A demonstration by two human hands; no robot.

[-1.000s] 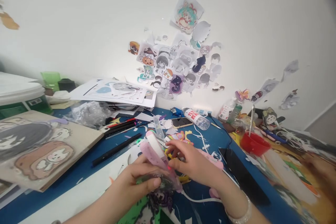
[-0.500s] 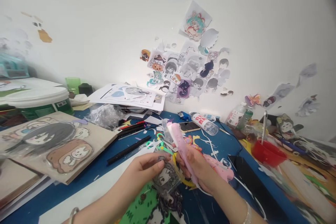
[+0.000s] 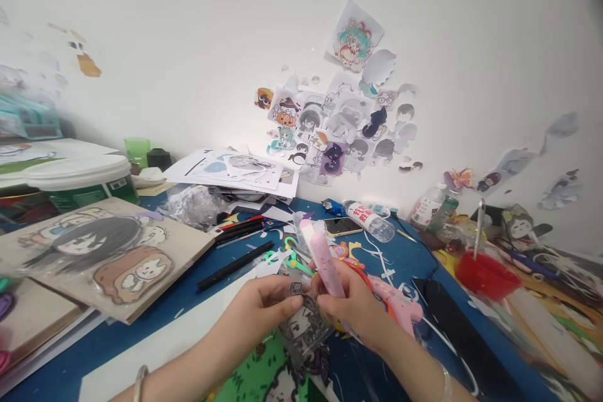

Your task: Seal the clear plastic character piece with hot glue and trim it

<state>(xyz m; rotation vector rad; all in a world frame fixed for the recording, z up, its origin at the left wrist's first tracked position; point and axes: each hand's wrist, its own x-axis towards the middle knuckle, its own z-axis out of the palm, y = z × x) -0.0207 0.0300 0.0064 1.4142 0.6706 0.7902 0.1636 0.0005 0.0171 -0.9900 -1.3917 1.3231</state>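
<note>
Now the right hand (image 3: 351, 303) has swung the pink corded wand (image 3: 326, 264) more upright and closer in, and its fingertips meet the left hand (image 3: 269, 309) at the upper edge of the glossy character piece (image 3: 301, 328). Half a second ago a gap showed between the two hands; with it closed, both seem to be working on that edge together. The right hand is wrapped around the wand; whether it also pinches the piece, I cannot tell. The left hand grips the piece between thumb and fingers, just above the green printed sheet (image 3: 257, 367).

The piece looks like thin, clear-edged plastic, shiny and irregular in outline, with a grey-toned face on it. The wand is smooth and slim, with a rounded pink arm beside a paler one. Beyond the hands lie green-handled scissors (image 3: 294, 259) and a straight black pen (image 3: 235, 267) on the matte blue counter (image 3: 409, 257). Crumpled clear plastic (image 3: 195, 204) bunches in shiny folds near the flat, loose papers (image 3: 230, 169), and a ribbed transparent bottle (image 3: 370, 221) rests on its side.
</note>
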